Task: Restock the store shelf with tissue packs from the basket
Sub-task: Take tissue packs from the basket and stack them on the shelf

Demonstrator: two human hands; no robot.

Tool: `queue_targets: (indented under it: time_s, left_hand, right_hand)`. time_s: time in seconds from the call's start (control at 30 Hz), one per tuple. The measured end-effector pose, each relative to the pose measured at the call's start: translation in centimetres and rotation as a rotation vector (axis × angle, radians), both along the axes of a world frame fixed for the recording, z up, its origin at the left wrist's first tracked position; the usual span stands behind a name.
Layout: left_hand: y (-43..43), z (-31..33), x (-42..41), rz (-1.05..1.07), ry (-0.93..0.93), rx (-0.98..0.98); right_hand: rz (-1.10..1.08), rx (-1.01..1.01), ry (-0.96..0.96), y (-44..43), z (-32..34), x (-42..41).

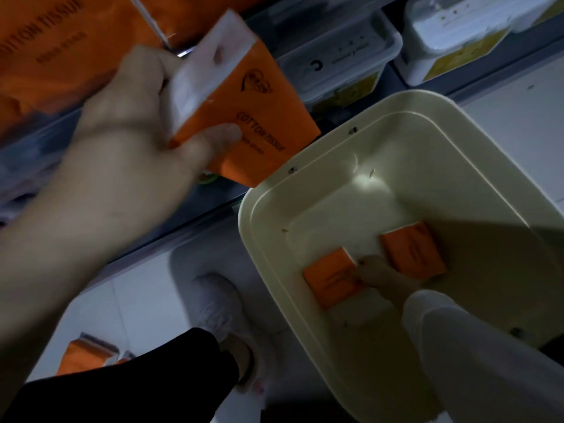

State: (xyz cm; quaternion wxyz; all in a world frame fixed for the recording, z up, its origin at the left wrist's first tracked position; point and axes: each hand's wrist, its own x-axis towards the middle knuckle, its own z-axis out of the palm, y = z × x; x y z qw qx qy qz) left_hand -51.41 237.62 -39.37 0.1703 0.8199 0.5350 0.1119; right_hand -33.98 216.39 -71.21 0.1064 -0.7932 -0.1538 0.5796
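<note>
Pack clamped in my left hand, long axis up-left toward shelf. Right hand is down in basket, grip unclear.

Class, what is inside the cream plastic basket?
Two orange tissue packs and the right hand between them. The white sleeve hides part of the cream plastic basket's floor.

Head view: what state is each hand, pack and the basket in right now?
left hand: grips one tissue pack, raised toward the shelf.
tissue pack: tilted, clear of the basket.
right hand: down in the basket between two packs; grip unclear.
basket: open-topped, two packs lying on its floor.
shelf: large orange bags stocked at upper left.
</note>
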Motion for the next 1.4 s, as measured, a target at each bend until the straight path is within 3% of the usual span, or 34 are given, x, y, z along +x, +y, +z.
queue_targets:
  time_s: [0.2, 0.37, 0.57, 0.83, 1.0, 1.2, 1.4]
  left_hand:
    - [-1.0, 2.3, 0.3, -0.066, -0.115, 0.011]
    - [-2.4, 4.2, 0.4, -0.109, -0.238, -0.105]
    - [-3.6, 5.5, -0.5, -0.123, -0.317, -0.073]
    - [-5.1, 6.9, -1.6, 0.028, -0.522, -0.094]
    - [-6.6, 6.9, -2.0, 0.053, -0.523, -0.140]
    - [-8.0, 6.8, -0.8, -0.008, -0.566, -0.209]
    - [-8.7, 6.3, 0.9, -0.141, -0.570, -0.325]
  right_hand:
    - [-0.125, 0.111, 0.012, 1.0, 6.2, -0.3]
    - [-0.422, 0.251, 0.184, 2.2, 12.4, -0.6]
    - [-0.584, 0.420, 0.303, 3.4, 19.0, -0.9]
    - [-0.718, 0.617, 0.379, 2.1, 26.6, -0.4]
    - [-0.603, 0.706, 0.356, 0.5, 31.6, 0.4]
    - [-0.252, 0.822, 0.238, -0.5, 38.1, 1.6]
    - [-0.037, 0.862, 0.051, 1.8, 39.2, 1.5]
